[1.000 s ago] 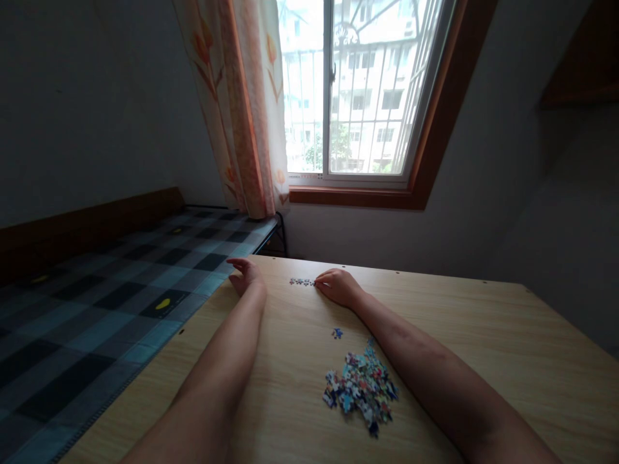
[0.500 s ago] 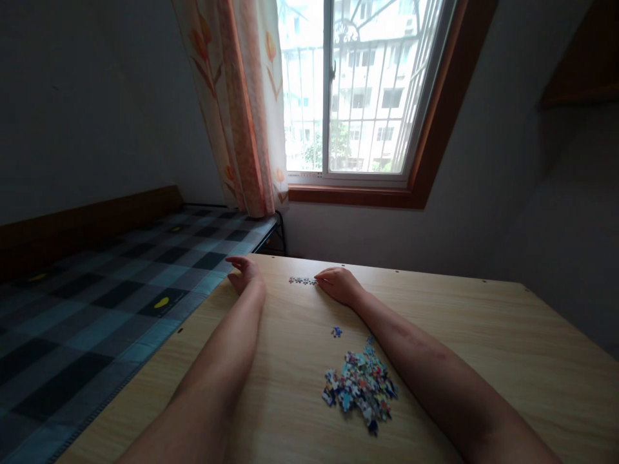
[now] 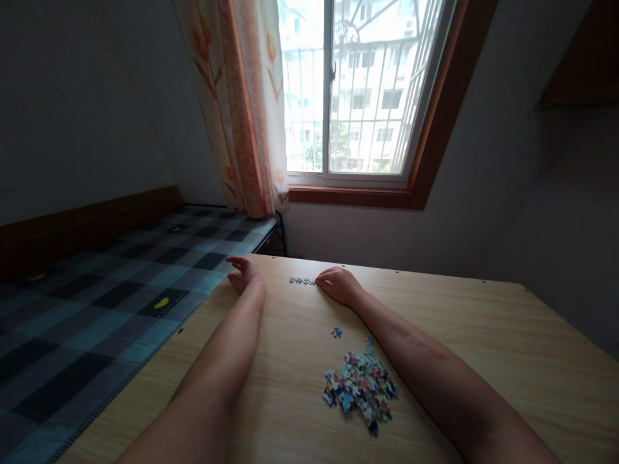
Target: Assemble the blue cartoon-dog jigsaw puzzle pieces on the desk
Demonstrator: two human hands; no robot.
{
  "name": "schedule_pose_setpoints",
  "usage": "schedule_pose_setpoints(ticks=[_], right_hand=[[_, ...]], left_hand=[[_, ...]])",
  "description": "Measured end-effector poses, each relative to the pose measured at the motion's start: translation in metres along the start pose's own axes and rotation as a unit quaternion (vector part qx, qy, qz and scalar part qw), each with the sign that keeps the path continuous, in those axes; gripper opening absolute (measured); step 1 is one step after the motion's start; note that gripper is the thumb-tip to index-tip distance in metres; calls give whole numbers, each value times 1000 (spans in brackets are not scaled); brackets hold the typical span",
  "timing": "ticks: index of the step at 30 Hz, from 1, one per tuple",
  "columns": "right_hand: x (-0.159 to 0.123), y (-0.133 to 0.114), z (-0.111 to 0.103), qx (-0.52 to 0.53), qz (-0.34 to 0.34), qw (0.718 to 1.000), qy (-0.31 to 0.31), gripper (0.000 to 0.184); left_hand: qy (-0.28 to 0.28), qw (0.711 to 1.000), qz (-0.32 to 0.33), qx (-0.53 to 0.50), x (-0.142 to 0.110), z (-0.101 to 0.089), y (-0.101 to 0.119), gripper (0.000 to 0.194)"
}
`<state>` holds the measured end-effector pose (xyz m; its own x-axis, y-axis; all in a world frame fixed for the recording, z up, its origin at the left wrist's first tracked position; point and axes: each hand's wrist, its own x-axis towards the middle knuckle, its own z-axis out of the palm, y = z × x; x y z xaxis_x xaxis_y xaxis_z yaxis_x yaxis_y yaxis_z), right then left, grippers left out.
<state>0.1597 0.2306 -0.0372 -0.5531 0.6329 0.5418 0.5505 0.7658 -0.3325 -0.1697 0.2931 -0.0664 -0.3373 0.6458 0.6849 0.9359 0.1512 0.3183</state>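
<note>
A short strip of joined jigsaw puzzle pieces [image 3: 302, 281] lies near the table's far edge. At its right end is my right hand [image 3: 339, 285], thumb and fingertips pinched together on a puzzle piece that they mostly cover. My left hand [image 3: 245, 272] rests at the table's left edge, fingers curved and apart from the thumb, with nothing in it. Between my forearms is a heap of loose puzzle pieces [image 3: 360, 386] in mixed blue, white and red. A little group of blue pieces [image 3: 336, 332] lies just beyond the heap.
The light wooden table [image 3: 483, 341] reaches toward a wall with a barred window [image 3: 367, 109]. Along the left side stands a bed with a checked cover [image 3: 120, 309]. A flowered curtain [image 3: 242, 116] hangs over the bed's far corner.
My right fingertips have shifted very slightly to the right at the strip's end. The left hand and the heap stay as they were.
</note>
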Motion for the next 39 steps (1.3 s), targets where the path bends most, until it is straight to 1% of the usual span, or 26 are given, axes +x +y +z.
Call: schedule_pose_setpoints(ticks=[5, 9, 19, 23, 29, 34, 39], right_hand=[[0, 0, 0, -2, -10, 1000, 2, 19], [0, 2, 2, -4, -10, 1000, 6, 18], [1, 6, 5, -7, -17, 1000, 3, 18], [1, 5, 5, -8, -15, 1000, 2, 18], [0, 4, 3, -5, -12, 1000, 0, 19], [1, 3, 2, 2, -10, 1000, -3, 19], [0, 2, 1, 9, -4, 1000, -10, 20]], left_hand=[[-26, 1000, 1, 2, 1, -2, -1, 35], [-49, 999, 3, 2, 1, -4, -1, 38], [-62, 998, 6, 17, 1, -6, 1, 39], [-84, 996, 6, 25, 1, -7, 0, 42], [-122, 991, -2, 47, 0, -8, -2, 39], [-137, 988, -12, 70, 1, -8, -1, 41], [-153, 985, -8, 82, 1, -8, 0, 43]])
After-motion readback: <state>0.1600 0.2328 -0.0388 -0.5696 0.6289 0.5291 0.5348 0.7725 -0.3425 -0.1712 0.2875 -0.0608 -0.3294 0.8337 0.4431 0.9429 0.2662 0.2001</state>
